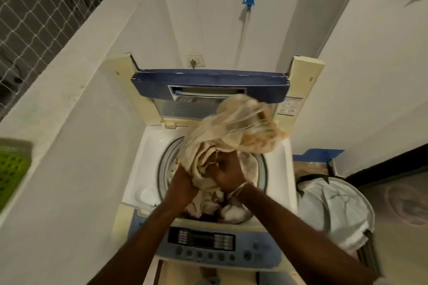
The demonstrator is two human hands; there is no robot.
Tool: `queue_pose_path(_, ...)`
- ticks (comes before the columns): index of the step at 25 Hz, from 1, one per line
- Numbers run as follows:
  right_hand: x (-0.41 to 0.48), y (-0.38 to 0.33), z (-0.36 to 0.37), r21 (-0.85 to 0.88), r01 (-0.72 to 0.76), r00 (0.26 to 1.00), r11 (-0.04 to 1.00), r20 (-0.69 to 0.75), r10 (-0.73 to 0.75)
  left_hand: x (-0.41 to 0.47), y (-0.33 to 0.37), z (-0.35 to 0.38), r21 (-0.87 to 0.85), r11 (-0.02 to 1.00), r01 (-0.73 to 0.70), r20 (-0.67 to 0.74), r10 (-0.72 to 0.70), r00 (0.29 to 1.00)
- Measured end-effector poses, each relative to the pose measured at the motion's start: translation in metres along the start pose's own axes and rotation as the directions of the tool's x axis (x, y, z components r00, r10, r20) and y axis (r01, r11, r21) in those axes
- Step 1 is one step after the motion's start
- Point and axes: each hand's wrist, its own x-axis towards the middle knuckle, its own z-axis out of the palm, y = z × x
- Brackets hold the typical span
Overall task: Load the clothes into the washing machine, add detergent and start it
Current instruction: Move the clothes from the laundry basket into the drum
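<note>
A top-loading washing machine (148, 157) stands below me with its blue-edged lid (208, 85) folded up at the back. Its drum holds pale clothes (234, 211). Over the drum opening, my left hand (183, 183) and my right hand (228, 172) both grip a bunched cream cloth (234, 127), whose upper part is blurred and billows toward the lid. My right wrist carries a bangle. The blue control panel (203, 240) with its display and row of buttons lies at the front.
A round laundry basket (335, 206) with light blue cloth stands right of the machine. A green plastic crate (11, 169) sits on the ledge at far left. White walls close in on both sides; a tap with a blue fitting (249, 0) hangs above.
</note>
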Motion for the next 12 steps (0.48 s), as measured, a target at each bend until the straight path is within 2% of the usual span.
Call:
queue_pose_path(1,0.002,0.008,0.021,-0.165,0.068,0.993,0.984,0.106,-0.051,-0.009,-0.01,-0.014,-0.033,0.989,0.143,0.125,-0.138,0.982)
queue_pose_path(2,0.004,0.02,0.039,-0.368,0.088,0.982,0.926,0.187,-0.019,-0.012,-0.013,-0.021,-0.01,0.965,0.263,0.239,-0.254,0.937)
queue_pose_path(3,0.003,0.035,0.054,-0.576,0.032,0.963,0.817,0.238,0.13,-0.02,-0.026,-0.031,0.016,0.979,0.202,0.248,-0.199,0.948)
queue_pose_path(4,-0.002,0.052,0.062,-0.716,-0.071,0.906,0.694,0.245,0.345,-0.023,-0.05,-0.045,0.055,0.986,0.159,0.215,-0.167,0.962)
queue_pose_path(5,-0.007,0.068,0.067,-0.78,-0.2,0.806,0.593,0.213,0.553,-0.025,-0.06,-0.051,0.153,0.976,0.157,0.171,-0.183,0.968)
queue_pose_path(6,-0.014,0.089,0.07,-0.804,-0.303,0.685,0.512,0.189,0.703,-0.023,-0.055,-0.056,0.219,0.95,0.221,0.068,-0.241,0.968)
queue_pose_path(7,-0.021,0.105,0.068,-0.811,-0.381,0.575,0.445,0.169,0.8,-0.011,-0.053,-0.055,0.305,0.935,0.181,0.055,-0.206,0.977)
queue_pose_path(8,-0.028,0.118,0.065,-0.814,-0.432,0.489,0.388,0.15,0.86,0.008,-0.045,-0.044,0.299,0.951,0.082,-0.011,-0.082,0.997)
queue_pose_path(9,-0.032,0.127,0.059,-0.804,-0.492,0.408,0.333,0.126,0.905,0.013,-0.04,-0.04,0.3,0.954,0.016,0.087,-0.044,0.995)
queue_pose_path(10,-0.033,0.136,0.052,-0.778,-0.55,0.349,0.303,0.116,0.93,0.012,-0.036,-0.044,0.293,0.956,-0.008,0.11,-0.025,0.994)
queue_pose_path(12,-0.028,0.139,0.041,-0.703,-0.637,0.317,0.317,0.136,0.939,0.022,-0.024,-0.045,0.29,0.949,-0.123,-0.082,0.153,0.985)
